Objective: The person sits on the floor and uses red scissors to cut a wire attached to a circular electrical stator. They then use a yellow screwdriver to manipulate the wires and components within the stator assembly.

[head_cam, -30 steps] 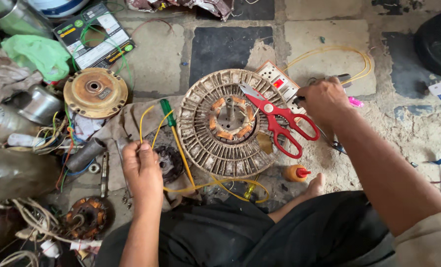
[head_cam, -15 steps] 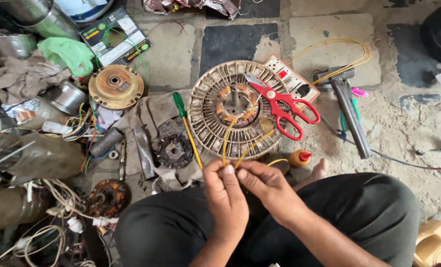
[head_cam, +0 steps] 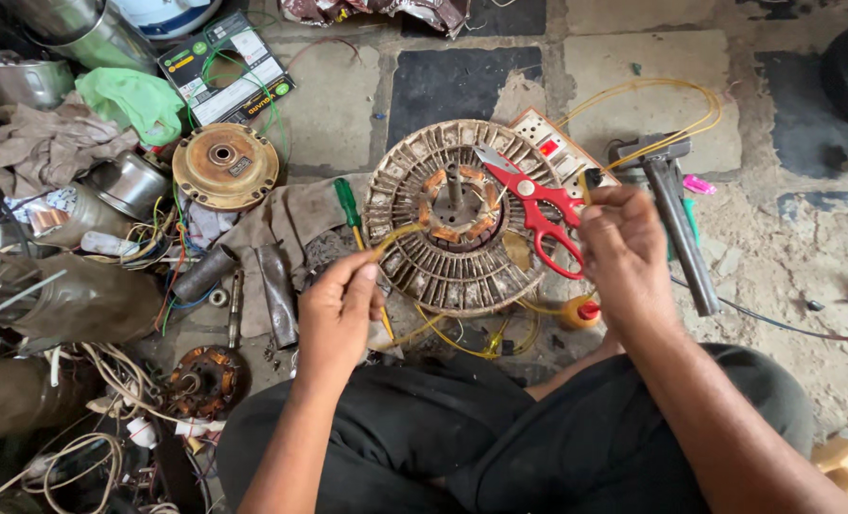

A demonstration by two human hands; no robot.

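A round, rusty motor stator (head_cam: 443, 276) with copper coils at its hub lies on the floor in front of my crossed legs. My left hand (head_cam: 338, 305) pinches a thin yellow sleeve wire (head_cam: 397, 233) that bends up over the stator's left edge. My right hand (head_cam: 624, 247) rests at the stator's right side. Its fingers are curled over the handles of the red scissors (head_cam: 529, 195), whose blades point at the hub. Loose yellow wires (head_cam: 486, 343) trail under the stator's near edge.
A green-handled screwdriver (head_cam: 348, 200) lies left of the stator on a grey cloth (head_cam: 281, 224). A hammer (head_cam: 676, 228), a white power strip (head_cam: 550, 143) and a small red-capped bottle (head_cam: 581, 312) sit to the right. A brass-coloured round motor cover (head_cam: 224, 167), metal cans and tangled wires crowd the left.
Half a second ago both hands pinched yellow wires together at my lap. Now they have parted: the right hand has gone to the scissors and the left holds the yellow sleeve wire.
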